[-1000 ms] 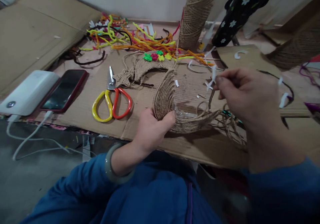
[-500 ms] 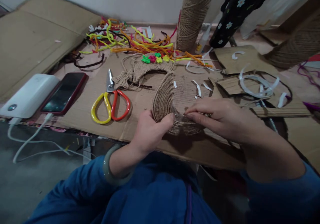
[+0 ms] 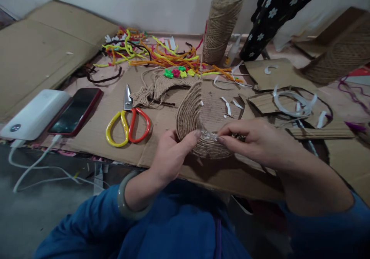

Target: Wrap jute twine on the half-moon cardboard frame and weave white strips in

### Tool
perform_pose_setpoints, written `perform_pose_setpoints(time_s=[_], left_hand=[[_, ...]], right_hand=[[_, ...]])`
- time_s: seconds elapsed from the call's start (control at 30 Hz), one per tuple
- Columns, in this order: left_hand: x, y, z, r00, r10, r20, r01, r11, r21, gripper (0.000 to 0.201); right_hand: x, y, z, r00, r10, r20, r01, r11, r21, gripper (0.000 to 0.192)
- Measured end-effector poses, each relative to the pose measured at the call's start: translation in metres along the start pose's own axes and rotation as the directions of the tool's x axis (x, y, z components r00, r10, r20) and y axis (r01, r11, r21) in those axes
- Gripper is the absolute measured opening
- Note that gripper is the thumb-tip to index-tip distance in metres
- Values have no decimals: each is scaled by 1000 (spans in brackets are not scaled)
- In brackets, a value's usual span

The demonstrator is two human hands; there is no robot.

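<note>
A cardboard piece partly wrapped in jute twine (image 3: 189, 114) lies in front of me on a cardboard sheet (image 3: 162, 157). My left hand (image 3: 170, 155) grips its near left edge, thumb on the wrapped rim. My right hand (image 3: 254, 141) pinches the twine strand against the glossy taped band at the inner edge, fingertips almost touching the left thumb. Both arms wear blue sleeves; a pale bangle (image 3: 127, 209) is on the left wrist.
Yellow and red scissors (image 3: 127, 122) lie left of the piece. A phone (image 3: 75, 110) and a white power bank (image 3: 33, 114) sit at the far left. Coloured pipe cleaners (image 3: 156, 52), a twine cone (image 3: 218, 27), white paper strips (image 3: 291, 101) and cardboard offcuts lie behind.
My right hand came down from mid-air at the right onto the inner edge of the wrapped piece, bringing the twine with it. The left hand kept its grip.
</note>
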State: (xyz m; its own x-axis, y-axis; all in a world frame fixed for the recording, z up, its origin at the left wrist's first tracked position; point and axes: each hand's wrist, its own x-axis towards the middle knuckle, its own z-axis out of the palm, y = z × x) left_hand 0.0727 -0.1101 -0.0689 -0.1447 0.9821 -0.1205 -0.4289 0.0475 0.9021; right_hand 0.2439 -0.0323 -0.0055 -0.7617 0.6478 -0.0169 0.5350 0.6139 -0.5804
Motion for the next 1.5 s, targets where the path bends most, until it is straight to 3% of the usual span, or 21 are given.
perform_pose_setpoints(time_s=[0.13, 0.27, 0.47, 0.67, 0.93, 1.2, 1.5], left_hand=[[0, 1, 2, 993, 34, 114, -34, 999, -3, 21], [0, -3, 1, 991, 119, 64, -120, 993, 15, 20], [-1, -2, -1, 994, 99, 46, -99, 995, 15, 20], [-1, -1, -1, 996, 86, -13, -85, 993, 78, 23], [-3, 0, -2, 997, 69, 15, -70, 992, 108, 20], [-3, -1, -3, 997, 70, -37, -61, 975, 215, 19], [-3, -1, -1, 997, 60, -38, -53, 985, 161, 18]], right_hand=[[1, -9, 5, 991, 36, -131, -28, 997, 65, 18], [5, -13, 19, 973, -67, -219, 68, 998, -4, 22], [2, -6, 18, 979, -48, -200, 52, 999, 12, 32], [-2, -6, 9, 978, -116, -172, 112, 993, -32, 15], [-3, -6, 7, 971, -162, -175, 145, 984, -102, 15], [-3, -2, 7, 983, -127, -132, 121, 991, -52, 15], [-6, -2, 12, 968, -202, -147, 166, 960, -226, 18]])
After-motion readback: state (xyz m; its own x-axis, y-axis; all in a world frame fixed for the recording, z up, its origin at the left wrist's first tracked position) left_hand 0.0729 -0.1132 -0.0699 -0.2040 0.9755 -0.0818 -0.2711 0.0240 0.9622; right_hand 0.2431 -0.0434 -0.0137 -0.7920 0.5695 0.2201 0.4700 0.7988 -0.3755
